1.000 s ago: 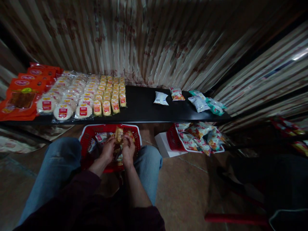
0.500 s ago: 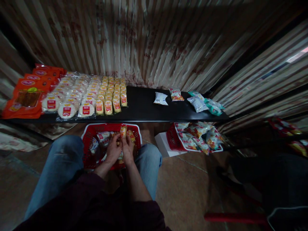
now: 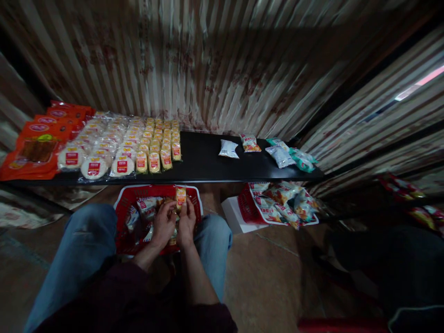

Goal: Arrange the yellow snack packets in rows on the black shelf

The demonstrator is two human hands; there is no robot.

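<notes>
Between my hands a small yellow snack packet (image 3: pixel 181 196) stands upright above the red basket (image 3: pixel 121 199) at my knees, its red and white label facing me. My right hand (image 3: pixel 186 224) pinches its lower right side. The fingers of my left hand (image 3: pixel 164 225) are closed at its lower left edge; their tips partly overlap. Under my hands the basket holds white and red snack bags (image 3: pixel 148 206) and more packets, partly hidden. Rows of similar yellow packets (image 3: pixel 154 162) stand on the black shelf (image 3: pixel 204 169) just ahead.
Round white cracker packs (image 3: pixel 95 167) and orange bags (image 3: pixel 36 145) fill the shelf's left end. Several loose bags, including a silver one (image 3: pixel 229 149), lie toward its right. A second red basket (image 3: pixel 247 210) of bags sits below. Another person's dark-clothed leg (image 3: pixel 360 249) is at right.
The packet has been turned and raised slightly, so its label now faces me. My hands have opened slightly apart around it. The whole view has shifted a little.
</notes>
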